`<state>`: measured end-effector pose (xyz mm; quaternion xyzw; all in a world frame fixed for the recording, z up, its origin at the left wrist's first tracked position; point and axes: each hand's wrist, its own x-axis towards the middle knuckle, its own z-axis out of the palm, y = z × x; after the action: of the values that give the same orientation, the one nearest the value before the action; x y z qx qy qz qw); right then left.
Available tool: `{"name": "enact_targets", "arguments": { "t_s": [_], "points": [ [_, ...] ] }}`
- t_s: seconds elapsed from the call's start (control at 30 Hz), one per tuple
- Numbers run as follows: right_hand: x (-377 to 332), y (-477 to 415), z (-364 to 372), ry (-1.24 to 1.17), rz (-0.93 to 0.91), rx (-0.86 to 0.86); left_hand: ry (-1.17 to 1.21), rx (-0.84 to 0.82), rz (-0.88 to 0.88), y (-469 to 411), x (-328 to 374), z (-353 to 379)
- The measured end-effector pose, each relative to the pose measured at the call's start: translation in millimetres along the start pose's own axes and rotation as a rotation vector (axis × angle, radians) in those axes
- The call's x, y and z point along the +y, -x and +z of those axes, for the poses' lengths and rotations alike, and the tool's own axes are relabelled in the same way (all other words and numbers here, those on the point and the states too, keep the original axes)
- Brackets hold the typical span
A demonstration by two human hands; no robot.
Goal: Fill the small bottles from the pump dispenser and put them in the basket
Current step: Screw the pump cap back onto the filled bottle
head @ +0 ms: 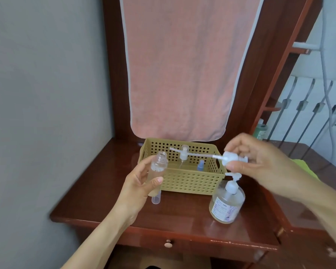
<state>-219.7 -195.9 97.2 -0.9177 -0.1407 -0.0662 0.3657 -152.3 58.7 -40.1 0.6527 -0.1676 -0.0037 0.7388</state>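
Note:
My left hand holds a small clear bottle upright in front of the basket, its threaded neck uncapped and pale liquid inside. My right hand holds that bottle's white pump cap sideways, with its thin dip tube pointing left over the basket. The tan perforated basket stands at the back of the table; a clear spray bottle and a small blue bottle are inside. The large pump dispenser stands below my right hand.
A clear plastic cap lies on the dark red wooden table under my left hand. A pink towel hangs behind the basket. A drawer knob faces me. A grey wall is on the left, a green bottle at right.

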Motion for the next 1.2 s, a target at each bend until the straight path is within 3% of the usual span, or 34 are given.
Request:
{"name": "enact_targets", "arguments": {
  "t_s": [0.17,0.57,0.73,0.87,1.2],
  "points": [
    [-16,-13,-18,0.196,-0.034,0.070,-0.061,-0.013,0.008,3,3,13],
    [-45,-36,-16,0.444,-0.141,-0.027,-0.148,-0.039,0.016,7,11,23],
    [-56,-56,12,0.519,-0.210,-0.157,-0.129,-0.076,0.034,5,22,35],
    [-58,-69,29,0.529,-0.205,-0.266,-0.079,-0.092,0.007,5,30,41],
    [-59,-74,23,0.406,-0.133,-0.345,-0.020,-0.111,-0.031,8,38,42]
  ]
}}
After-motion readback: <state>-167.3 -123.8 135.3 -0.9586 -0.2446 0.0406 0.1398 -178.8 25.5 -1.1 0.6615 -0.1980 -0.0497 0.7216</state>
